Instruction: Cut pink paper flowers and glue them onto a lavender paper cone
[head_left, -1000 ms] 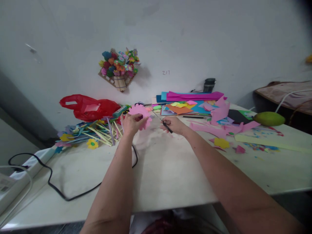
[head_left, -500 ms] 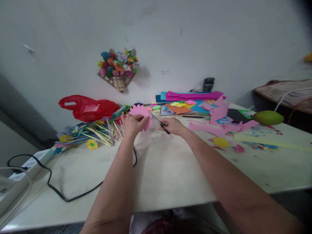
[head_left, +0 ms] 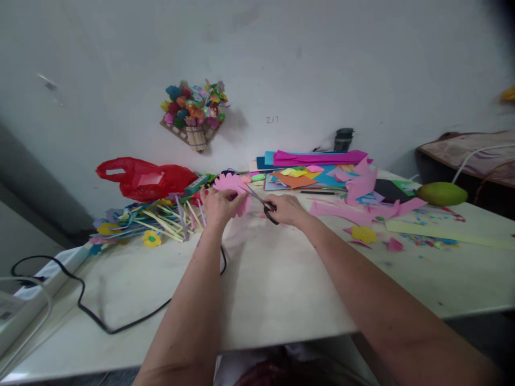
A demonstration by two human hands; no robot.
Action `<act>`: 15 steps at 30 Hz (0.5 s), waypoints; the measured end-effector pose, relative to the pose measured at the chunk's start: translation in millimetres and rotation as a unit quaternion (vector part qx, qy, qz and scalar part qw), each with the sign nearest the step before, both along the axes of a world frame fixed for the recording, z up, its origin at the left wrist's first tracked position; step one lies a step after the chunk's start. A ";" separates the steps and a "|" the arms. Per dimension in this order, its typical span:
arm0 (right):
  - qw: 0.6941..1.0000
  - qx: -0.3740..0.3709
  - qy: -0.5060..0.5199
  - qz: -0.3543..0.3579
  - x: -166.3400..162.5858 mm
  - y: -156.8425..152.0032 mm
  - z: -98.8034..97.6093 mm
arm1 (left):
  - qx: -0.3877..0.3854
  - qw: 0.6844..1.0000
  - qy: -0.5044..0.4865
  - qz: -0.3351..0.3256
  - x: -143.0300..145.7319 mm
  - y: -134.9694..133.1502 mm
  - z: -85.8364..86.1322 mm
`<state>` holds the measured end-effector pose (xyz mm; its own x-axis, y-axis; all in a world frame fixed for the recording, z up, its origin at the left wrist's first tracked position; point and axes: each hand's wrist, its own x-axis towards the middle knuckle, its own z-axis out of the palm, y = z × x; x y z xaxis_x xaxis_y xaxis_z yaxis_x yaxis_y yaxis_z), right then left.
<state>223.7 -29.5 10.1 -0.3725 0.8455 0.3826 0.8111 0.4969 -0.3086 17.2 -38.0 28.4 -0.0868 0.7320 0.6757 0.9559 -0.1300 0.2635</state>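
A pink scallop-edged paper flower (head_left: 228,183) is pinched in my left hand (head_left: 217,205), held up above the table; the fingers and thumb cover its lower left part. My right hand (head_left: 286,209) grips a pair of scissors (head_left: 270,207) by the black handles. The blades are parted and reach left to the flower's right edge; whether paper lies between them is too small to tell. Left of my left hand lie pale paper strips (head_left: 166,224) and a yellow paper flower (head_left: 152,238).
A red plastic bag (head_left: 147,179) lies at the back left. Coloured sheets (head_left: 322,157), a black pen (head_left: 317,193), pink scraps (head_left: 341,212) and a green mango-like fruit (head_left: 441,193) lie to the right. A black cable (head_left: 108,329) crosses the front left.
The scissors have opened wider, and their blades have moved left onto the flower's edge. My left hand and the flower have hardly shifted.
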 end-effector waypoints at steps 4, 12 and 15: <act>1.000 0.017 -0.011 -0.002 -0.4 1.4 -1.7 | -0.004 1.000 0.003 0.005 0.9 -0.4 -0.3; 0.999 0.033 -0.009 0.005 -2.0 0.8 -1.4 | -0.011 1.000 -0.012 -0.002 5.8 -3.6 1.7; 0.999 0.034 -0.017 0.004 -2.9 0.4 -0.8 | -0.009 1.000 -0.021 0.004 7.3 -3.5 1.4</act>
